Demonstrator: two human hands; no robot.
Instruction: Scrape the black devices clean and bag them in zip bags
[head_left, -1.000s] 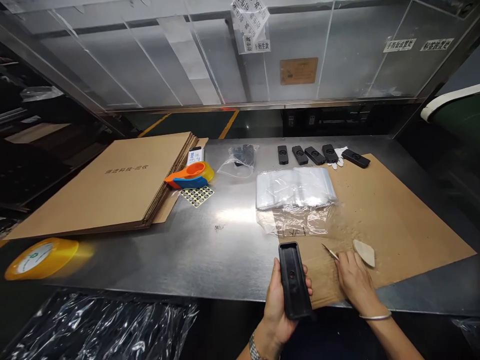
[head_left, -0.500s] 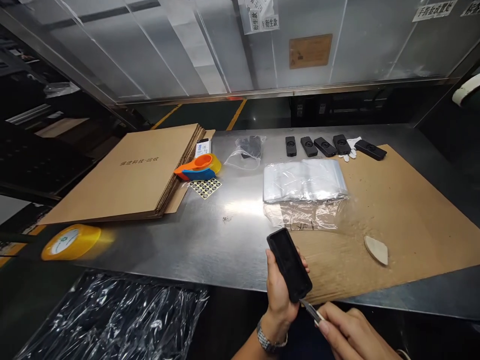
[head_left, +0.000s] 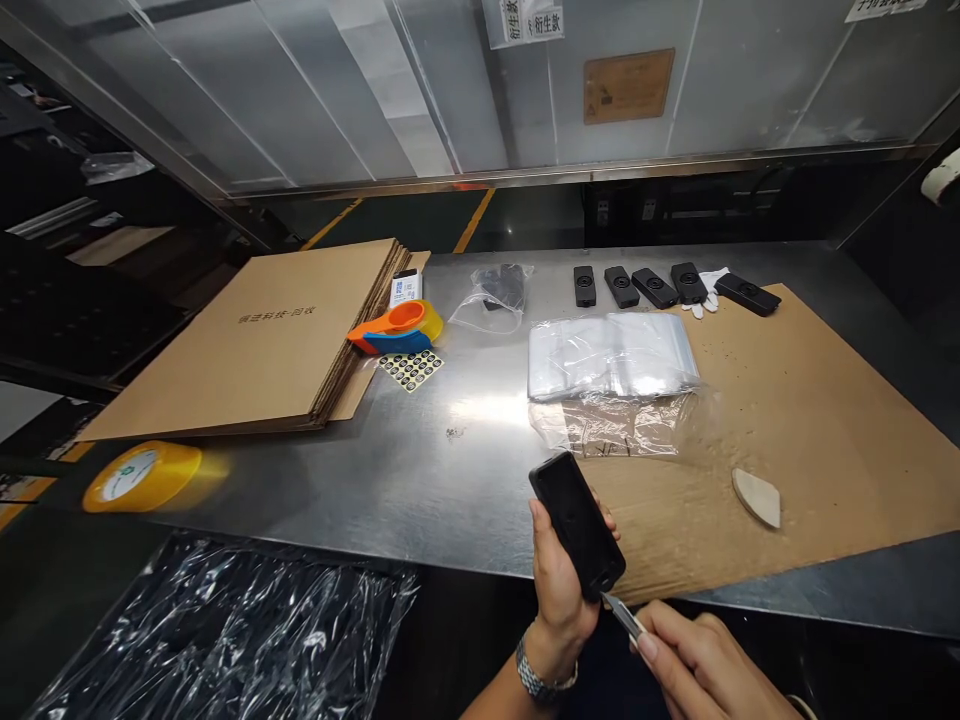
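Observation:
My left hand (head_left: 559, 585) grips a flat black oblong part (head_left: 576, 522) over the near edge of the steel table (head_left: 420, 480), tilted with its far end to the left. My right hand (head_left: 701, 665) pinches a thin metal blade tool (head_left: 622, 615). The blade's tip touches the near end of the black part. Both hands are below the table's front edge.
Several black parts (head_left: 652, 285) line the back of the table beside a white glove (head_left: 709, 285). Clear bags (head_left: 611, 355) lie on a cardboard sheet (head_left: 810, 420) with a pale wedge (head_left: 756, 497). A stack of flat cartons (head_left: 262, 335), a tape dispenser (head_left: 397, 328), a sticker sheet (head_left: 410, 369) and a yellow tape roll (head_left: 139, 475) lie left.
My right hand lifted the blade tool from the cardboard and brought it to the near end of the black part. My left hand tilted the part leftward.

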